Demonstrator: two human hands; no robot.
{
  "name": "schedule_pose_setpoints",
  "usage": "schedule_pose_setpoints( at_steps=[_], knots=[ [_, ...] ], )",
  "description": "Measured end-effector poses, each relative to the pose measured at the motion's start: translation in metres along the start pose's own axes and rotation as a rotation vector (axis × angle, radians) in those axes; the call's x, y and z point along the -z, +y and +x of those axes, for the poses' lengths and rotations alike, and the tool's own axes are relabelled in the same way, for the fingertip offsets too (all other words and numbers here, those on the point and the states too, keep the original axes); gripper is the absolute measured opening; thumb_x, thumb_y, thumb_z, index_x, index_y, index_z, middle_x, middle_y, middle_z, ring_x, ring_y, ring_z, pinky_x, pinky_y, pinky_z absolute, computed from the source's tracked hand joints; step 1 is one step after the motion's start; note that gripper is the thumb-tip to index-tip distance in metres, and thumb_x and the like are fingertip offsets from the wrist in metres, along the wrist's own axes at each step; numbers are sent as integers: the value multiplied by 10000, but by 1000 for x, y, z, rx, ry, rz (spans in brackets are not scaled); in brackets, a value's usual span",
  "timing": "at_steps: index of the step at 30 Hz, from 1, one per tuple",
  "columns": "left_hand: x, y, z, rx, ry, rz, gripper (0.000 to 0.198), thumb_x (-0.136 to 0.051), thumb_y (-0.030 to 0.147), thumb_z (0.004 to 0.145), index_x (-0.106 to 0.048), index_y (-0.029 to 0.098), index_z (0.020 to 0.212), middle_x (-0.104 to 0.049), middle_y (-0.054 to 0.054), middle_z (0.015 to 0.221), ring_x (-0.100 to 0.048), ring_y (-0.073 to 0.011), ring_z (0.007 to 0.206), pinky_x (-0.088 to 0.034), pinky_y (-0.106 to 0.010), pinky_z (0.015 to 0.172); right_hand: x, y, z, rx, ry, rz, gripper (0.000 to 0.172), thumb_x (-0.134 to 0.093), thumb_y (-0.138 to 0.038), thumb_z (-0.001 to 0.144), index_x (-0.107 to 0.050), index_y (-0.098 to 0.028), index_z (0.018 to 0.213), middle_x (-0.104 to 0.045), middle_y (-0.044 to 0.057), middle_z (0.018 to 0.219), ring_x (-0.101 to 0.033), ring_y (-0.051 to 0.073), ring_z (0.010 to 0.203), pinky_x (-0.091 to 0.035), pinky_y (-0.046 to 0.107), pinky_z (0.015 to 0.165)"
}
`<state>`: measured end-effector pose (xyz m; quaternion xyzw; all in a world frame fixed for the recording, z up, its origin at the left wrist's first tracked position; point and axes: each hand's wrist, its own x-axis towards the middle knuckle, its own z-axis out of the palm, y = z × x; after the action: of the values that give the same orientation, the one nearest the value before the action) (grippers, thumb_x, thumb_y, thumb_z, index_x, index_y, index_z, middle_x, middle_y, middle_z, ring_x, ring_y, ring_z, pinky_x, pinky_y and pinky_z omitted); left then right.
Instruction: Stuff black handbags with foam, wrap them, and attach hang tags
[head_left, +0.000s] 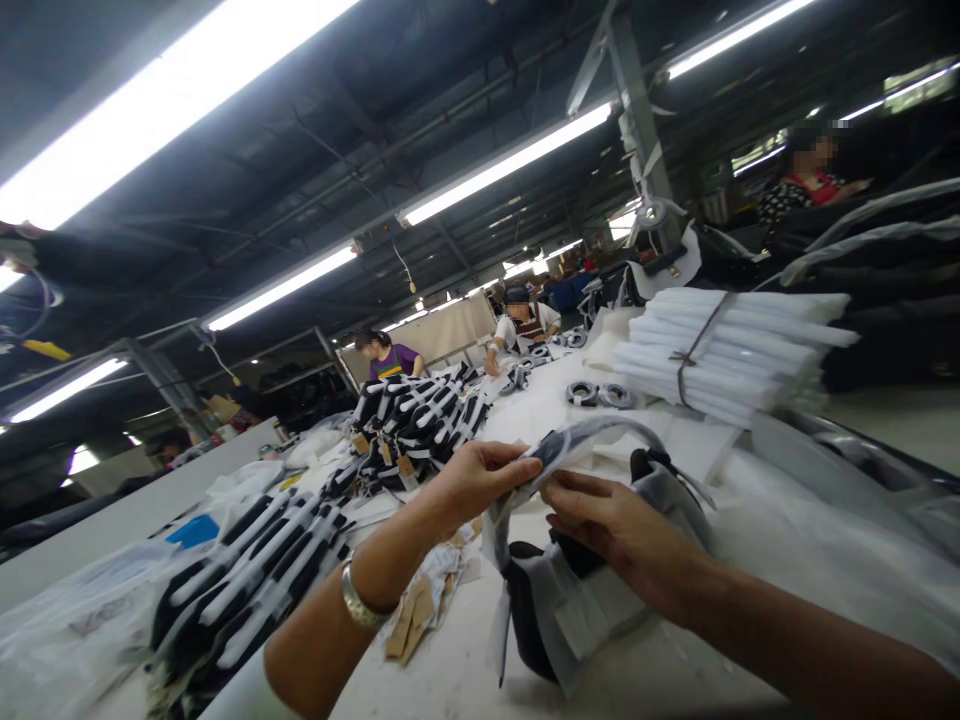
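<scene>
In front of me on the white table stands a black bag (529, 610), partly covered in pale translucent wrapping. Its strap (615, 425), also sheathed in the pale wrapping, arches up over it. My left hand (487, 470), with a bracelet on the wrist, pinches the strap near the top left of the arch. Just to its right, my right hand (611, 515) has thumb and fingertips closed together under the strap. Whether those fingertips hold the wrapping's edge is hard to make out.
White rolls tied in a bundle (720, 345) lie at right. Coiled straps (600, 394) sit beyond the bag. Black-and-white wrapped pieces are piled (420, 410) ahead and stacked (247, 570) at left. Brown tags (412, 620) lie near my left forearm. Several people work farther off.
</scene>
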<state>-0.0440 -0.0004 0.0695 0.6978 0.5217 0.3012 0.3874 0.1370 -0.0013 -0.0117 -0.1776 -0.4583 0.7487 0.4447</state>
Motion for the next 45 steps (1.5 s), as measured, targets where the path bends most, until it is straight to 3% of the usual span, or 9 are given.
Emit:
schedule_pose_setpoints(
  at_steps=[7, 14, 18, 22, 27, 30, 38, 42, 45],
  knots=[
    [-8, 1, -1, -217, 79, 197, 400, -662, 545, 841, -773, 161, 842, -644, -70, 957, -579, -210, 929, -450, -270, 793, -14, -2, 0, 24, 133, 8, 402, -759, -530, 773, -730, -239, 1049, -695, 32, 1196, -559, 254, 1212, -423, 404, 1043],
    [-26, 3, -11, -216, 221, 122, 351, -715, 451, 821, -768, 170, 1024, -625, -70, 995, -591, -184, 908, -465, -266, 787, -20, 6, 5, 89, 308, 205, 283, -802, -419, 700, -754, -261, 930, -717, -1, 1148, -551, 263, 1230, -486, 378, 970],
    [-33, -2, -17, -136, 291, -139, 627, -806, 434, 742, -619, 221, 1301, -606, -75, 1170, -623, -133, 834, -486, -239, 725, -20, 7, 3, 108, 271, 209, 253, -776, -415, 742, -754, -266, 945, -710, -6, 1168, -551, 255, 1231, -450, 393, 1020],
    [-34, -4, -20, -11, 355, -367, 1025, -871, 387, 687, -298, 265, 1528, -602, -128, 1304, -673, -203, 991, -514, -314, 882, -19, 7, 2, 107, 251, 152, 271, -778, -447, 746, -746, -254, 933, -708, -2, 1155, -544, 244, 1223, -422, 368, 1025],
    [-32, -2, -18, -97, 192, -414, 651, -826, 394, 737, -583, 163, 1294, -714, -85, 1093, -663, -237, 1081, -464, -369, 1035, -18, 5, 3, 86, 275, 75, 272, -817, -473, 713, -728, -237, 814, -710, -12, 906, -610, 190, 983, -461, 282, 844],
    [-33, -3, -17, -116, 245, -407, 581, -832, 391, 724, -632, 161, 1219, -721, -65, 1076, -657, -223, 1091, -465, -343, 1033, -14, 3, 1, 66, 215, 28, 271, -827, -466, 718, -714, -222, 754, -653, -19, 746, -589, 151, 800, -465, 242, 697],
    [-30, -11, -16, -106, 294, -347, 493, -840, 400, 709, -712, 159, 1120, -745, -60, 1065, -677, -201, 1017, -491, -281, 943, 7, 13, -6, 87, 62, 313, 270, -794, -353, 779, -774, -227, 1018, -719, 41, 1089, -621, 205, 1112, -489, 316, 1036],
    [-34, -12, -15, -82, 328, -297, 475, -832, 391, 713, -728, 155, 1113, -763, -70, 1025, -696, -217, 960, -517, -313, 907, 0, 20, -4, 128, 76, 192, 295, -843, -338, 739, -778, -239, 1010, -723, 38, 1060, -643, 183, 1050, -490, 281, 1025],
    [-41, -10, -17, -143, 378, -183, 391, -811, 370, 736, -756, 174, 1069, -769, -72, 1034, -698, -234, 982, -523, -329, 917, -8, 24, -1, 177, 180, 167, 271, -862, -404, 702, -782, -236, 899, -721, 31, 966, -650, 184, 966, -520, 292, 968]
  ],
)
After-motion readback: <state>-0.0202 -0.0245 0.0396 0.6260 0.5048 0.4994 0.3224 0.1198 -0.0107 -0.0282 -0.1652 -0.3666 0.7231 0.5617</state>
